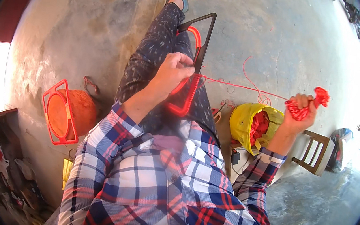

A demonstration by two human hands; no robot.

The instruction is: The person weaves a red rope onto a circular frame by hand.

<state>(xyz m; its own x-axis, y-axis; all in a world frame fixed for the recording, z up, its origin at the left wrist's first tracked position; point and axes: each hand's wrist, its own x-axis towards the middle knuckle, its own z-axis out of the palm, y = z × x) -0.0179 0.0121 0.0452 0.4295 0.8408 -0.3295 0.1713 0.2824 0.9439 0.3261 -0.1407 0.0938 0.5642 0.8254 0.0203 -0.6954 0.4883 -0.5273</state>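
My left hand, fingers closed, grips one side of an angular black frame above my lap. Red cord wraps the frame's near part in tight turns, and a red-orange curved piece shows at its far part. Out to the right, my right hand is closed around a bundle of red cord. A red strand runs stretched from the frame to that bundle. Where the strand meets the frame, my left fingertips are close by.
On my right stands a yellow container with red material in it, near a small wooden stool. Loose red cord curls on the concrete floor. A red frame leans against a round orange object on my left.
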